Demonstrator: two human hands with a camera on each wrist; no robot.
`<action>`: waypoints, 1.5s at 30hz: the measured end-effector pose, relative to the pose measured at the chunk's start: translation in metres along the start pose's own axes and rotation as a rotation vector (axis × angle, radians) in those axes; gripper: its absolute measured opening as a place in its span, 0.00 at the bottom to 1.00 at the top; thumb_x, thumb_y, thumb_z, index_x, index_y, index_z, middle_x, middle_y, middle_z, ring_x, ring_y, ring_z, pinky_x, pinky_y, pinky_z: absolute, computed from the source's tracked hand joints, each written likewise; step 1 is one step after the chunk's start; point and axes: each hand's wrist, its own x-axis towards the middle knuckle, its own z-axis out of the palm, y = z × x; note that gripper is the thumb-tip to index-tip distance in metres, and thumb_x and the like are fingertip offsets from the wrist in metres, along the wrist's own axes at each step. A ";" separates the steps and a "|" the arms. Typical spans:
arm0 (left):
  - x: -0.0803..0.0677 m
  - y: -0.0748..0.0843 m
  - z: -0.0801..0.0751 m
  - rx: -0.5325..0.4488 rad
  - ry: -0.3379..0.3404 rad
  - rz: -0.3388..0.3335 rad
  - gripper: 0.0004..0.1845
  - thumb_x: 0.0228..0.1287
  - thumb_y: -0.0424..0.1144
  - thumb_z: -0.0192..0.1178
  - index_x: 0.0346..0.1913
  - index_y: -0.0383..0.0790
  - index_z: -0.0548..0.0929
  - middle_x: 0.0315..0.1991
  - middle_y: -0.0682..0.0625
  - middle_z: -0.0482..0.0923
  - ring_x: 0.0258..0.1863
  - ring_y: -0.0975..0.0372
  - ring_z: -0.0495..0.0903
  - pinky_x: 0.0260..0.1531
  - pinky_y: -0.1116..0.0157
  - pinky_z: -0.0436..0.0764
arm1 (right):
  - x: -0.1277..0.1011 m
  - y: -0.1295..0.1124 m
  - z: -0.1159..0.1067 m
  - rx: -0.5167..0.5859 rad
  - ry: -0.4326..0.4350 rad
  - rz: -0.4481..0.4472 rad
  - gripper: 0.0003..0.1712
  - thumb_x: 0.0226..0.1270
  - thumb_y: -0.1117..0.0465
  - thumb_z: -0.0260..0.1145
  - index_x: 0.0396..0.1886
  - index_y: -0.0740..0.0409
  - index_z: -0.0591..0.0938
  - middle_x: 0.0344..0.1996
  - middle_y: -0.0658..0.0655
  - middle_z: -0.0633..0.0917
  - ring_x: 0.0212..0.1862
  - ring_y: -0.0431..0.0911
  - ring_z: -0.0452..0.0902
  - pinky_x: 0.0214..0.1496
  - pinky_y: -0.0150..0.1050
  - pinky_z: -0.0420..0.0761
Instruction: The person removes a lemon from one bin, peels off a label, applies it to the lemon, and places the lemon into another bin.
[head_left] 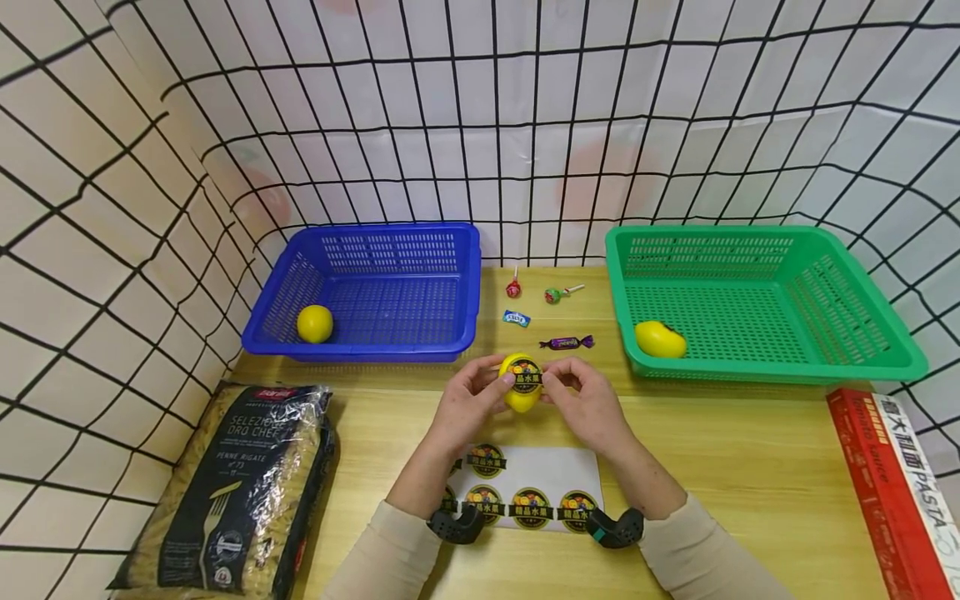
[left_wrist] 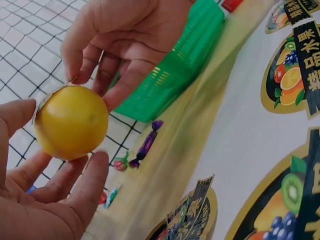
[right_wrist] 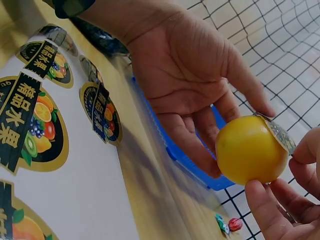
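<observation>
Both hands hold one yellow lemon (head_left: 521,385) above the table's middle. A round dark fruit sticker (head_left: 522,376) lies on its front face. My left hand (head_left: 480,392) grips the lemon (left_wrist: 71,121) from the left with thumb and fingers round it. From the right, my right hand (head_left: 566,387) grips it, fingertips (right_wrist: 305,150) on the sticker's edge (right_wrist: 277,132) and under the fruit (right_wrist: 247,149). Just below the hands a white sticker sheet (head_left: 540,471) with several more round stickers lies flat on the wood.
A blue basket (head_left: 360,229) at back left holds a lemon (head_left: 314,323). A green basket (head_left: 757,371) at back right holds another lemon (head_left: 660,339). Several wrapped candies (head_left: 566,342) lie between them. A pasta bag (head_left: 232,492) lies left, a red box (head_left: 892,492) right.
</observation>
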 end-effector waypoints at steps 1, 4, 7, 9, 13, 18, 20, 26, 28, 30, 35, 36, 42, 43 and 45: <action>0.000 0.000 0.000 -0.019 -0.008 -0.008 0.24 0.73 0.37 0.62 0.69 0.38 0.74 0.58 0.33 0.79 0.47 0.62 0.84 0.49 0.58 0.88 | 0.000 0.000 0.000 -0.002 0.002 -0.003 0.09 0.77 0.64 0.60 0.44 0.69 0.79 0.56 0.67 0.80 0.50 0.50 0.82 0.48 0.40 0.89; -0.001 0.001 -0.001 -0.060 -0.034 -0.020 0.25 0.73 0.35 0.62 0.70 0.37 0.72 0.61 0.32 0.77 0.48 0.61 0.85 0.48 0.56 0.88 | 0.000 0.001 0.001 0.004 -0.001 0.000 0.10 0.77 0.63 0.60 0.47 0.69 0.78 0.55 0.68 0.80 0.48 0.48 0.82 0.49 0.42 0.89; -0.001 0.000 0.000 -0.088 -0.072 -0.019 0.25 0.72 0.34 0.62 0.69 0.36 0.71 0.62 0.32 0.75 0.48 0.60 0.85 0.49 0.55 0.88 | 0.000 0.001 0.000 -0.024 -0.012 0.004 0.17 0.77 0.59 0.61 0.55 0.67 0.75 0.54 0.67 0.79 0.45 0.46 0.81 0.47 0.42 0.89; -0.002 0.000 0.002 -0.107 -0.110 -0.021 0.25 0.72 0.32 0.62 0.69 0.35 0.71 0.62 0.33 0.74 0.48 0.60 0.85 0.50 0.54 0.87 | -0.001 0.001 0.001 -0.076 -0.022 0.013 0.23 0.76 0.54 0.62 0.62 0.63 0.72 0.53 0.67 0.78 0.42 0.47 0.80 0.43 0.39 0.87; -0.004 -0.001 0.007 -0.130 -0.185 -0.024 0.26 0.70 0.31 0.63 0.68 0.35 0.70 0.62 0.36 0.74 0.48 0.62 0.86 0.51 0.55 0.87 | -0.002 0.002 0.002 -0.229 -0.024 0.020 0.28 0.74 0.45 0.64 0.65 0.55 0.73 0.51 0.63 0.79 0.45 0.51 0.78 0.41 0.36 0.80; -0.006 -0.001 0.010 -0.142 -0.226 -0.019 0.27 0.69 0.30 0.64 0.68 0.34 0.70 0.63 0.37 0.73 0.50 0.63 0.85 0.52 0.55 0.87 | -0.003 0.003 0.005 -0.292 0.015 0.014 0.23 0.73 0.42 0.64 0.56 0.52 0.77 0.47 0.60 0.83 0.45 0.52 0.79 0.43 0.38 0.78; -0.006 -0.001 0.011 -0.143 -0.226 -0.019 0.27 0.69 0.30 0.64 0.68 0.34 0.70 0.64 0.37 0.72 0.50 0.62 0.85 0.52 0.56 0.87 | -0.004 0.004 0.006 -0.292 0.032 0.003 0.22 0.73 0.42 0.64 0.55 0.53 0.78 0.46 0.60 0.82 0.44 0.51 0.78 0.43 0.39 0.79; -0.006 -0.001 0.011 -0.144 -0.228 -0.023 0.26 0.69 0.30 0.63 0.68 0.34 0.69 0.64 0.37 0.72 0.49 0.62 0.84 0.51 0.57 0.87 | -0.006 0.004 0.008 -0.311 0.086 -0.070 0.20 0.77 0.45 0.61 0.51 0.55 0.80 0.44 0.59 0.81 0.44 0.49 0.77 0.45 0.40 0.78; -0.006 -0.002 0.011 -0.145 -0.230 -0.025 0.26 0.69 0.30 0.63 0.68 0.34 0.69 0.64 0.37 0.72 0.49 0.62 0.84 0.52 0.56 0.87 | -0.006 0.005 0.008 -0.313 0.096 -0.090 0.19 0.79 0.45 0.57 0.50 0.56 0.81 0.42 0.58 0.81 0.42 0.49 0.76 0.44 0.40 0.78; -0.006 -0.003 0.011 -0.145 -0.233 -0.025 0.26 0.69 0.30 0.63 0.68 0.34 0.69 0.64 0.37 0.72 0.49 0.63 0.84 0.52 0.56 0.87 | -0.005 0.006 0.008 -0.294 0.102 -0.092 0.20 0.82 0.46 0.52 0.48 0.57 0.81 0.39 0.59 0.82 0.39 0.48 0.75 0.41 0.39 0.78; -0.006 -0.005 0.010 -0.138 -0.252 -0.023 0.27 0.70 0.30 0.63 0.68 0.34 0.68 0.66 0.35 0.71 0.50 0.62 0.84 0.52 0.56 0.87 | -0.004 0.007 0.008 -0.273 0.131 -0.049 0.25 0.86 0.48 0.42 0.47 0.58 0.81 0.34 0.60 0.82 0.35 0.48 0.75 0.36 0.38 0.78; -0.006 -0.006 0.010 -0.139 -0.255 -0.024 0.27 0.70 0.30 0.62 0.68 0.34 0.68 0.67 0.35 0.70 0.50 0.63 0.84 0.52 0.56 0.87 | -0.004 0.007 0.008 -0.279 0.135 -0.042 0.25 0.86 0.48 0.41 0.47 0.58 0.81 0.34 0.60 0.82 0.35 0.48 0.75 0.37 0.38 0.78; -0.005 -0.007 0.008 -0.131 -0.269 -0.032 0.27 0.71 0.29 0.60 0.70 0.34 0.67 0.68 0.34 0.70 0.50 0.64 0.84 0.52 0.57 0.87 | -0.005 0.006 0.008 -0.308 0.156 -0.012 0.27 0.85 0.50 0.38 0.50 0.59 0.81 0.37 0.61 0.84 0.40 0.52 0.78 0.43 0.41 0.76; -0.005 -0.006 0.008 -0.127 -0.271 -0.031 0.27 0.71 0.29 0.60 0.70 0.34 0.67 0.68 0.33 0.70 0.50 0.64 0.84 0.52 0.57 0.87 | -0.005 0.006 0.008 -0.309 0.158 -0.009 0.27 0.86 0.50 0.37 0.51 0.59 0.81 0.38 0.62 0.84 0.41 0.52 0.78 0.43 0.41 0.76; -0.005 -0.006 0.008 -0.117 -0.277 -0.026 0.27 0.72 0.30 0.59 0.70 0.34 0.66 0.68 0.33 0.71 0.50 0.64 0.84 0.52 0.58 0.87 | -0.006 0.005 0.008 -0.310 0.162 -0.001 0.28 0.86 0.50 0.37 0.51 0.59 0.81 0.38 0.62 0.84 0.42 0.52 0.79 0.44 0.41 0.76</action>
